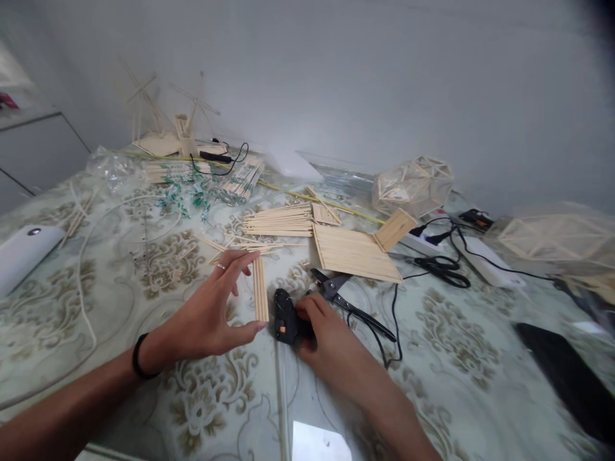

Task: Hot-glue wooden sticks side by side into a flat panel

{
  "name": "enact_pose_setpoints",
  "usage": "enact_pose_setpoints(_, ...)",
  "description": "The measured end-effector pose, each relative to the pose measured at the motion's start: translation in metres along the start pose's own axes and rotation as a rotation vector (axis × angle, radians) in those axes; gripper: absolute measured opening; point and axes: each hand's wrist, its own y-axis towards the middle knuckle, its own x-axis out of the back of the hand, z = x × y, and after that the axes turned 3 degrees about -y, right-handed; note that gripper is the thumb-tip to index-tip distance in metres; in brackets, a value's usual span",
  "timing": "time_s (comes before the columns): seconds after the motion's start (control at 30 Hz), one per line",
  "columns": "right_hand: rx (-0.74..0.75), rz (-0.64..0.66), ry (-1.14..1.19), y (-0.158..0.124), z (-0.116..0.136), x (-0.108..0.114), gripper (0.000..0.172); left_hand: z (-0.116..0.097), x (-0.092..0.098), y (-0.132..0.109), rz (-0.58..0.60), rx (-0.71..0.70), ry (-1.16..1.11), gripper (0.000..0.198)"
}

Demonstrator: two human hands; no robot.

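Note:
A small panel of wooden sticks (260, 291), laid side by side, is held upright by its two ends in my left hand (218, 307). The thumb presses its near end and the fingers its far end. Curled around a black glue gun (285, 315) is my right hand (327, 336), just right of that panel; the grip is partly hidden by the fingers. Beyond my right hand lie black-handled pliers (355, 307) and a flat wooden-stick panel (350, 248) with a smaller piece standing at its corner.
Loose sticks (278, 221) lie past my hands. Black scissors (442, 269) and a power strip (423, 243) are at right, with cables around them. A black phone-like slab (567, 378) lies near right. Stick frameworks (413, 186) stand by the wall. A white cable (81, 275) crosses the left.

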Motion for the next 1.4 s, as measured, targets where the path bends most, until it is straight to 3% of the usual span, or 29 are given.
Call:
enact_pose_setpoints(0.1, 0.001, -0.129, 0.055, -0.001, 0.005, 0.011, 0.031, -0.001, 0.001, 0.002, -0.031, 0.004, -0.051, 0.095)
enact_pose_setpoints(0.2, -0.027, -0.194, 0.293, -0.008, 0.01, 0.024, 0.008, -0.002, 0.002, 0.002, -0.03, 0.01, -0.098, 0.089)
enact_pose_setpoints(0.33, 0.022, -0.083, 0.667, -0.02, 0.011, 0.031, 0.033, -0.001, 0.001, -0.001, -0.004, -0.007, -0.135, 0.088)
enact_pose_setpoints(0.43, 0.074, -0.001, 0.832, -0.024, 0.011, 0.028, 0.04, -0.001, 0.001, -0.002, 0.01, -0.041, -0.141, 0.09)
enact_pose_setpoints(0.83, 0.169, 0.141, 0.864, -0.015, 0.024, 0.034, 0.047, -0.005, 0.008, 0.0, 0.007, -0.115, -0.287, 0.094)
enact_pose_setpoints(1.23, 0.115, 0.278, 0.824, -0.018, 0.024, 0.031, 0.05, -0.005, 0.003, -0.003, 0.004, -0.106, -0.357, 0.094)
enact_pose_setpoints(1.4, 0.1, 0.218, 0.804, -0.022, 0.019, 0.027, 0.045, -0.006, 0.004, -0.002, 0.006, -0.119, -0.368, 0.096)
